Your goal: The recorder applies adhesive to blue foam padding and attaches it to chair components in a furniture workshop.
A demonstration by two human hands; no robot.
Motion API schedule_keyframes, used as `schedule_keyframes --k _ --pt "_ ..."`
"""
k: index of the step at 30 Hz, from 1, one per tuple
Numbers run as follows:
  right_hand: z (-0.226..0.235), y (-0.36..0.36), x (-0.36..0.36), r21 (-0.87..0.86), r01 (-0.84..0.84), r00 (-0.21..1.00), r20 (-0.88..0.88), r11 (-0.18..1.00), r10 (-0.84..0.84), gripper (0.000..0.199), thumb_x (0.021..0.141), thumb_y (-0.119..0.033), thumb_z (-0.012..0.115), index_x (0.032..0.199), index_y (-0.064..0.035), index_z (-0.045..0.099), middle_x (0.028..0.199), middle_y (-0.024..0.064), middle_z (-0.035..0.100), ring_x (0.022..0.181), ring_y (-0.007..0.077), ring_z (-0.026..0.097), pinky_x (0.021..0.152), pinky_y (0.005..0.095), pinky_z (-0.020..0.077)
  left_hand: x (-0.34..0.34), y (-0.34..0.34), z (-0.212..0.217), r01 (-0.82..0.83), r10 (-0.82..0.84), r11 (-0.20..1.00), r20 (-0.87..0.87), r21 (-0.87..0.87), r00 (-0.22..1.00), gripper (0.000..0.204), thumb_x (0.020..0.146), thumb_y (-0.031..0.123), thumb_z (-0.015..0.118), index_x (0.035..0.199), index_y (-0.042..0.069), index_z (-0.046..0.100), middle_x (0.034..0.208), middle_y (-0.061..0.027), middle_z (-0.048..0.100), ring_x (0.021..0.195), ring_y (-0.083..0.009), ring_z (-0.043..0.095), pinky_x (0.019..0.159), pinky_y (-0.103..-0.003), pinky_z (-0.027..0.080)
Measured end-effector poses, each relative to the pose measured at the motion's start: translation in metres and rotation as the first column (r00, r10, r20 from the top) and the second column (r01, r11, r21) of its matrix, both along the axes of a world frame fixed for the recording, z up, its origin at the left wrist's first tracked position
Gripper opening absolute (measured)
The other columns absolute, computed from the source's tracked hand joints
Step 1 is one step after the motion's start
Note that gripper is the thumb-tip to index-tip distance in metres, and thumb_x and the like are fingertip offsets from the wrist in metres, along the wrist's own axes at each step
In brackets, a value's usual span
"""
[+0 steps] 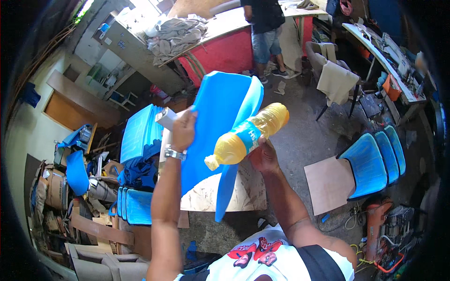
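A plastic bottle [232, 149] of yellow liquid with a blue label lies tilted in my right hand [265, 157], whose fingers wrap round it from below. It is over a blue flexible sheet, which looks like foam [218, 105], curved up along its right side. My left hand [184, 129] is closed at the sheet's left edge, a metal watch on its wrist. Right beside the left hand is a pale grey block-like piece [165, 118]; whether the hand touches it I cannot tell. Under the sheet stands a work table with a stained, pale top [243, 187].
Blue seat shells [368, 166] stand at the right by a brown board [329, 180]; more blue seats [138, 206] are at the left. An orange compressor-like machine [378, 225] sits lower right. A person [265, 28] stands by a red-sided bench [229, 51]. Scrap [56, 187] lies left.
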State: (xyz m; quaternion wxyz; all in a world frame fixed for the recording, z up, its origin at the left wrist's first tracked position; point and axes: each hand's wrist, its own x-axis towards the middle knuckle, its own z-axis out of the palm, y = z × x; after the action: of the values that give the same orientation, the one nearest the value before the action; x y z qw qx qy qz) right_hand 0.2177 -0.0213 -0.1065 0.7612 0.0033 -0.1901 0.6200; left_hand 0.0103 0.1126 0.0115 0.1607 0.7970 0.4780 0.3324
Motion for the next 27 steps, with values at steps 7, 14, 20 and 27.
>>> schedule_keyframes --k 7,14,20,27 --pt "0.009 0.008 -0.021 0.021 -0.105 0.993 0.048 0.994 0.104 0.070 0.088 -0.044 0.072 0.138 -0.0052 0.043 0.128 0.0079 0.058 0.118 0.0223 0.059 0.102 0.0421 0.0485 0.030 -0.025 -0.047 0.170 -0.126 0.973 0.257 -0.156 0.958 0.031 0.097 0.024 0.063 0.117 0.001 0.068 0.067 0.0055 0.055 0.063 -0.0021 0.044 0.054 -0.024 0.039" --pt "0.009 0.014 -0.022 0.052 -0.137 0.991 0.016 0.989 0.136 0.073 0.089 -0.041 0.071 0.143 -0.0044 0.037 0.132 0.0102 0.055 0.122 0.0245 0.056 0.104 0.0434 0.0464 0.030 -0.029 -0.037 0.461 -0.208 0.805 0.549 -0.375 0.810 0.044 0.103 0.037 0.049 0.123 0.000 0.066 0.109 -0.0047 0.068 0.085 -0.0064 0.053 0.072 -0.023 0.047" --pt "0.013 0.015 -0.026 0.132 -0.152 0.980 -0.107 0.980 0.166 0.078 0.087 -0.047 0.071 0.143 -0.0070 0.036 0.135 0.0135 0.055 0.123 0.0297 0.056 0.107 0.0495 0.0438 0.012 -0.035 -0.020 0.453 -0.281 0.777 0.403 -0.437 0.871 0.053 0.103 0.037 0.036 0.136 0.000 0.056 0.141 -0.0156 0.055 0.130 -0.0222 0.048 0.107 -0.034 0.036" --pt "0.004 0.027 -0.039 0.241 -0.222 0.941 -0.200 0.945 0.272 0.074 0.091 -0.046 0.067 0.146 -0.0087 0.035 0.141 0.0138 0.050 0.129 0.0314 0.051 0.109 0.0518 0.0390 -0.003 -0.065 0.011 0.322 -0.312 0.836 0.097 -0.444 0.945 0.079 0.085 0.044 0.063 0.149 0.004 0.038 0.149 -0.0213 0.043 0.139 -0.0300 0.041 0.116 -0.042 0.030"
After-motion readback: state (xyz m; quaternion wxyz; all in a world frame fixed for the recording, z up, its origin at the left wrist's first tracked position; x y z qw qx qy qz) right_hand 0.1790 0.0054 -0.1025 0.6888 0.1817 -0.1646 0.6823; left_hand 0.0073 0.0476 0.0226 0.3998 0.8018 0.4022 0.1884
